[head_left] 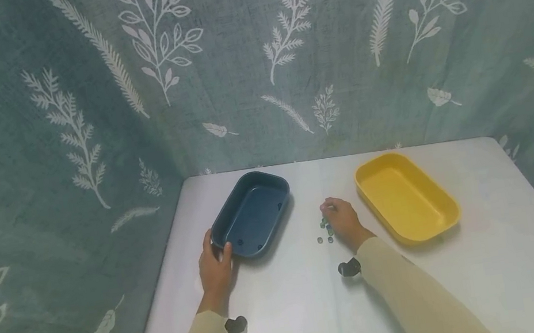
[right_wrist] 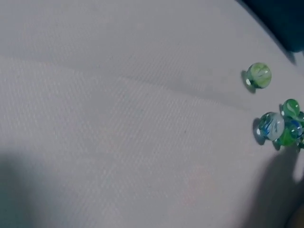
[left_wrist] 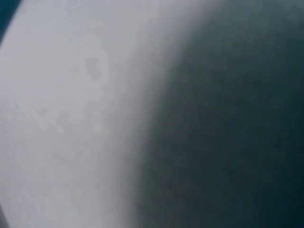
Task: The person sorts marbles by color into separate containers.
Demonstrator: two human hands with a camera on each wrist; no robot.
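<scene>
My left hand (head_left: pixel 215 269) grips the near left corner of a dark blue tray (head_left: pixel 223 220), thumb at the near rim and fingers along the left side. Inside the tray lie a few small dark marbles (head_left: pixel 260 247). My right hand (head_left: pixel 344 220) reaches down over a loose cluster of glass marbles (head_left: pixel 330 232), its fingers bent at the far end of the group. I cannot tell whether a marble is between the fingertips. In the right wrist view a pale green marble (right_wrist: pixel 259 75) lies apart from a blue-and-white marble (right_wrist: pixel 271 126) and several green ones.
A yellow tray (head_left: pixel 408 199) stands to the right of my right hand on the white table (head_left: pixel 295 313). Patterned green fabric (head_left: pixel 240 66) hangs behind the table and along both sides. The left wrist view is mostly blurred tabletop and dark fabric.
</scene>
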